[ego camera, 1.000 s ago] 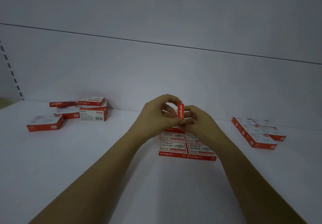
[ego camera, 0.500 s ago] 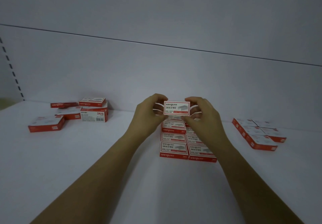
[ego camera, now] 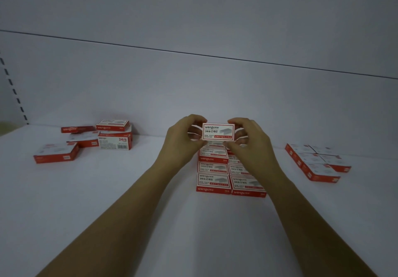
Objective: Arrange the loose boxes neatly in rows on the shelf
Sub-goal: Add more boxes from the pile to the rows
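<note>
Head view, frame centre: your left hand (ego camera: pixel 183 141) and right hand (ego camera: pixel 251 142) pinch the ends of one small red-and-white cardboard staple box (ego camera: pixel 218 131), label facing you, probably to square it above the tidy two-column rows (ego camera: pixel 228 176). Loose boxes (ego camera: pixel 94 138) wait left on the white shelf (ego camera: pixel 107 190).

Staple box (ego camera: pixel 218 131) between 2 hands

A single wide-angle view looks from the person's head, facing forward and slightly down along both forearms toward the back wall (ego camera: pixel 193 87) of the white shelf (ego camera: pixel 107 190). It sits close, with the left hand (ego camera: pixel 183 143) and right hand (ego camera: pixel 252 145) near the middle of the frame and the shelf spreading to both edges.
</note>
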Demonstrator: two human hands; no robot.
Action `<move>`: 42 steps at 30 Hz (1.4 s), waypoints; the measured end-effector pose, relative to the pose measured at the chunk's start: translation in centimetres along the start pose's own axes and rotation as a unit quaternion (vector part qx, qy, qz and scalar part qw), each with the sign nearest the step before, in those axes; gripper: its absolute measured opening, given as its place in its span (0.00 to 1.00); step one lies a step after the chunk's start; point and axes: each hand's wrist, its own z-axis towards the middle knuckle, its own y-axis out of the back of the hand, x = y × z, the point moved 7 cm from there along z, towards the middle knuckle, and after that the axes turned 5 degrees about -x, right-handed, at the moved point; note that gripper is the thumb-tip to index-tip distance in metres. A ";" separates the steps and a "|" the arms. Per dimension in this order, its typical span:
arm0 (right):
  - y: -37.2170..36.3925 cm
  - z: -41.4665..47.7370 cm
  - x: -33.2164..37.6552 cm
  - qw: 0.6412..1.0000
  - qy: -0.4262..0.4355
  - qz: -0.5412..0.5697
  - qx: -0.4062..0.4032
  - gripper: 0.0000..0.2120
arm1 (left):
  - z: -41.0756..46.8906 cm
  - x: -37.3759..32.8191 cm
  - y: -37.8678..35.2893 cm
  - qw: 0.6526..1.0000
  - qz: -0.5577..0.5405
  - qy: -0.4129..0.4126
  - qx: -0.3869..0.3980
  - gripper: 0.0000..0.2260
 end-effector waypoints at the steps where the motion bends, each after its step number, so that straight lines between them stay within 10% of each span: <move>1: 0.0 0.0 -0.1 1.000 -0.002 0.001 0.003 0.19 | 0.1 0.0 0.0 1.000 -0.002 0.005 0.002 0.17; 21: 3.2 -2.5 -0.1 0.904 -0.268 0.184 0.279 0.21 | -2.7 -0.9 -0.9 0.899 -0.133 0.335 0.250 0.24; 32: 5.9 -3.0 -0.5 0.957 -0.153 0.009 0.247 0.12 | -3.4 -4.6 -1.3 0.946 -0.085 0.196 0.245 0.13; 42: 5.6 -2.7 -3.2 0.962 -0.114 -0.173 0.176 0.19 | -2.8 -1.5 -0.4 0.978 0.098 0.174 0.057 0.18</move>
